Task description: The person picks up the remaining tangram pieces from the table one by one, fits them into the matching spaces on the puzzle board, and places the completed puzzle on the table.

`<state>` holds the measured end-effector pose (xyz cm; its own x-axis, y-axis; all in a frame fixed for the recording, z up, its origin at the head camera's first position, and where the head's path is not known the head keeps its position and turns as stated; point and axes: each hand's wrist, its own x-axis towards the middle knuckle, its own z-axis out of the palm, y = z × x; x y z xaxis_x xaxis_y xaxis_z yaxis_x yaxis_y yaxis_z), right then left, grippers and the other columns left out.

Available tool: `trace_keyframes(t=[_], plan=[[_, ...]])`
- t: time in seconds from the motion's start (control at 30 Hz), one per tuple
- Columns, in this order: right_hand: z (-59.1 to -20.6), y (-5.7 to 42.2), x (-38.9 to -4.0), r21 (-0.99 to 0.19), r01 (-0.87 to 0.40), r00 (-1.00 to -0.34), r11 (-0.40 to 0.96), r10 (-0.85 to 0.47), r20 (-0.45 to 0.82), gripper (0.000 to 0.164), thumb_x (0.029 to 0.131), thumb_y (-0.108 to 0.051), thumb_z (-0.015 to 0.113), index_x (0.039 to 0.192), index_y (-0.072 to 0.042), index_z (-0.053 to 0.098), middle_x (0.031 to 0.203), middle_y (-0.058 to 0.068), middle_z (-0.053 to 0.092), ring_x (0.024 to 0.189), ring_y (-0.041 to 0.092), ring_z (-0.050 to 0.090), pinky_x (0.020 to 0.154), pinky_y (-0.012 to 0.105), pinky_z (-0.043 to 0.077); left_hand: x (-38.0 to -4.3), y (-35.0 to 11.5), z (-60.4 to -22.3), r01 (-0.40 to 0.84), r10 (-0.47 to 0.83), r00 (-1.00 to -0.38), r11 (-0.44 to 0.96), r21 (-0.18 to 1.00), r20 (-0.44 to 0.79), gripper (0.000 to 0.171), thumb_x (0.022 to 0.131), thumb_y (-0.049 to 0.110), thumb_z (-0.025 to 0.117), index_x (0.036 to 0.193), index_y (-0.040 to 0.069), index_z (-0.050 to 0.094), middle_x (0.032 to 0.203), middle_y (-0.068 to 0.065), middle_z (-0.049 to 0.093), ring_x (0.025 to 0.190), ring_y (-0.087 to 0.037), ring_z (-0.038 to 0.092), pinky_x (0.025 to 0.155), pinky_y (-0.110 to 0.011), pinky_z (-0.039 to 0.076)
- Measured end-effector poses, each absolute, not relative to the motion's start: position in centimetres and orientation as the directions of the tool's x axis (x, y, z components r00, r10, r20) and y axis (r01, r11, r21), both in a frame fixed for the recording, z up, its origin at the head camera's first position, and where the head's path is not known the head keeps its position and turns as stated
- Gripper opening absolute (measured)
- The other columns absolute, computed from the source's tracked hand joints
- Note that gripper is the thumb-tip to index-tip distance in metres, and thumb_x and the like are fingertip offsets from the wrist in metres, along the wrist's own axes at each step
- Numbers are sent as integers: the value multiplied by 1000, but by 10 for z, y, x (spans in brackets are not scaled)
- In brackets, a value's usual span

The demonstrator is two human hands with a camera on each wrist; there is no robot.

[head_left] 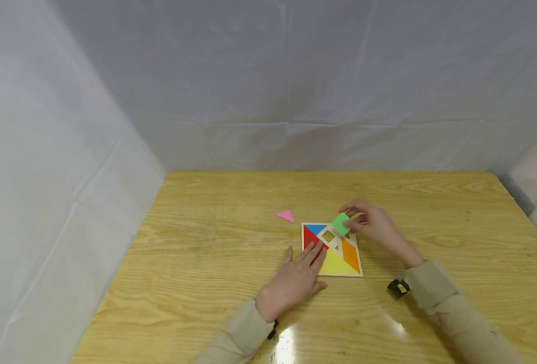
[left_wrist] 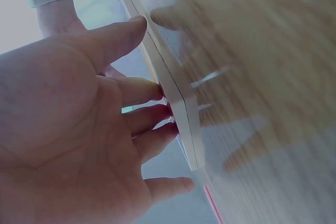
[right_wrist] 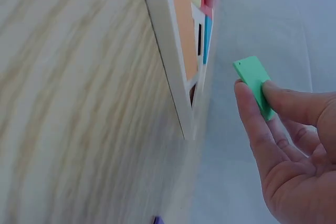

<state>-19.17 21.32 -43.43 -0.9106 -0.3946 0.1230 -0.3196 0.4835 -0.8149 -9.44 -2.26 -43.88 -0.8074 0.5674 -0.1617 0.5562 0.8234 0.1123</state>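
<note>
A square wooden tangram board [head_left: 336, 239] lies flat on the table, with red, blue, yellow and orange pieces set in it. Its square recess and parts of other recesses show bare. My left hand [head_left: 294, 280] rests its extended fingertips on the board's left part, over the red piece [head_left: 311, 237]. In the left wrist view the thumb touches the board's side edge [left_wrist: 170, 85]. Between thumb and fingers my right hand [head_left: 377, 226] pinches a green square piece [head_left: 340, 223], held tilted above the board's far right corner. The right wrist view shows this green piece [right_wrist: 254, 82] raised off the board.
A pink triangle [head_left: 286, 216] lies on the table just beyond the board's far left corner. At the bottom of the right wrist view the tip of a purple piece [right_wrist: 158, 220] shows on the table. White sheeting [head_left: 250, 101] stands behind the wooden table [head_left: 204, 227].
</note>
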Motion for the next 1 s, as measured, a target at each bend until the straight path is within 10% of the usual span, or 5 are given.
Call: trace_keyframes(t=[0.53, 1.0], plan=[[-449, 187, -195, -777, -269, -912, 570, -409, 16, 26, 90, -2, 75, 115, -1, 67, 94, 11, 70, 77, 20, 69, 65, 26, 55, -95, -21, -441, 557, 570, -812, 821, 127, -125, 72, 101, 49, 57, 158, 10, 36, 164, -11, 31, 150, -23, 34, 117, -60, 30], [-447, 184, -197, -705, -248, -921, 665, -387, -41, 23, 90, -10, 77, 111, -3, 70, 96, 8, 70, 84, 20, 66, 75, 36, 56, -94, -19, -441, 567, 576, -809, 817, 101, -116, 72, 100, 50, 57, 158, 11, 37, 164, -11, 31, 149, -23, 35, 115, -63, 31]])
